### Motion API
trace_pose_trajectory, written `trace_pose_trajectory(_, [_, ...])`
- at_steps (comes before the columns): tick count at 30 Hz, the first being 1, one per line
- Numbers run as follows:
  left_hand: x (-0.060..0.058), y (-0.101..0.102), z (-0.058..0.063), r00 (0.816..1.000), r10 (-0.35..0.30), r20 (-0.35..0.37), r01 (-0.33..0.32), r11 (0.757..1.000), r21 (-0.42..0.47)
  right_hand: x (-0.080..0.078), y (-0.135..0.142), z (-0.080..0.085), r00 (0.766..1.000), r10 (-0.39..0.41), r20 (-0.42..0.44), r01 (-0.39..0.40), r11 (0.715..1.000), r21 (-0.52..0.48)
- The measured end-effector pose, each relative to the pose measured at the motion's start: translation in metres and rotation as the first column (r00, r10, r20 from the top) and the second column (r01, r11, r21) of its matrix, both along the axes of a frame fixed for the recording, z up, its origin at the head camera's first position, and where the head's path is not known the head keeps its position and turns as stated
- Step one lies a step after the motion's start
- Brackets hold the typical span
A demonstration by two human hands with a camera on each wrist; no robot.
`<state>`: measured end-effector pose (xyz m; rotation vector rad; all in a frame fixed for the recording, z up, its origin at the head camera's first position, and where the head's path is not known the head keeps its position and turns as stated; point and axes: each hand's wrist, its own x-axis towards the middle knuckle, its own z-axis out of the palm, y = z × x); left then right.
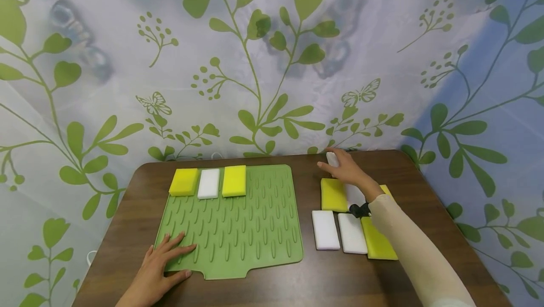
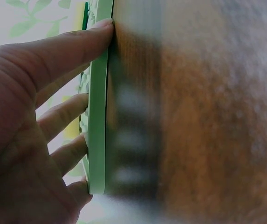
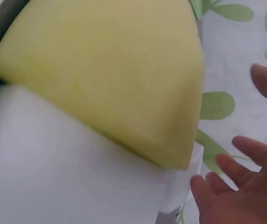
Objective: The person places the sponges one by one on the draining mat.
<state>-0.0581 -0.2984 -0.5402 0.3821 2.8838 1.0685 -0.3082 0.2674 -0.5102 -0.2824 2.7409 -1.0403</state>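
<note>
My left hand (image 1: 155,269) rests on the front left corner of a green ridged mat (image 1: 272,231), fingers spread over it. In the left wrist view the thumb touches the mat's edge (image 2: 98,135). On the mat's back left lie a yellow sponge (image 1: 183,182), a white sponge (image 1: 208,184) and another yellow sponge (image 1: 234,181). My right hand (image 1: 350,171) reaches over the sponges on the right, fingers apart, close to a white block (image 1: 333,159) at the back that it partly hides. The right wrist view shows a yellow sponge (image 3: 119,74) and a white one (image 3: 72,158) beside the spread fingers.
Below my right forearm lie a yellow sponge (image 1: 333,195), two white sponges (image 1: 326,230) in front and a yellow one (image 1: 378,238); the sleeve (image 1: 408,241) covers others partly. The wooden table (image 1: 272,293) backs onto a leaf-patterned curtain (image 1: 272,61).
</note>
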Motion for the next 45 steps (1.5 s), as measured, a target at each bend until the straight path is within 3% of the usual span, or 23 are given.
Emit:
trace_pose_trajectory(4, [0.0,0.0,0.0,1.0,0.002,-0.023,-0.003,1.0,-0.012,-0.001,0.01,0.004,0.999,0.013,-0.036,-0.015,0.998,-0.065])
trace_pose_trajectory(10, [-0.001,0.0,0.001,1.0,0.006,-0.003,-0.006,1.0,-0.002,-0.007,0.033,0.008,0.996,0.068,-0.057,-0.065,0.997,0.052])
trace_pose_trajectory(16, [0.001,0.0,0.002,1.0,0.002,-0.008,-0.002,1.0,-0.001,-0.01,0.047,0.01,0.989,0.145,-0.026,-0.142,0.986,0.086])
trace_pose_trajectory(22, [0.002,0.002,0.001,1.0,-0.002,-0.017,0.002,1.0,0.007,-0.013,0.054,0.007,0.988,0.117,0.105,-0.128,0.986,0.106])
trace_pose_trajectory(26, [0.001,0.003,0.001,0.999,-0.006,-0.034,0.006,1.0,0.006,-0.013,0.057,0.003,0.986,0.093,0.138,-0.11,0.986,0.122])
trace_pose_trajectory(34, [0.0,0.002,0.002,1.0,-0.009,-0.018,0.01,1.0,0.012,-0.016,0.057,-0.005,0.995,0.025,0.1,-0.042,0.985,0.168])
trace_pose_trajectory(45, [0.001,0.0,0.002,1.0,-0.004,-0.017,0.004,1.0,0.007,-0.015,0.054,-0.013,0.998,0.014,0.054,-0.024,0.983,0.183])
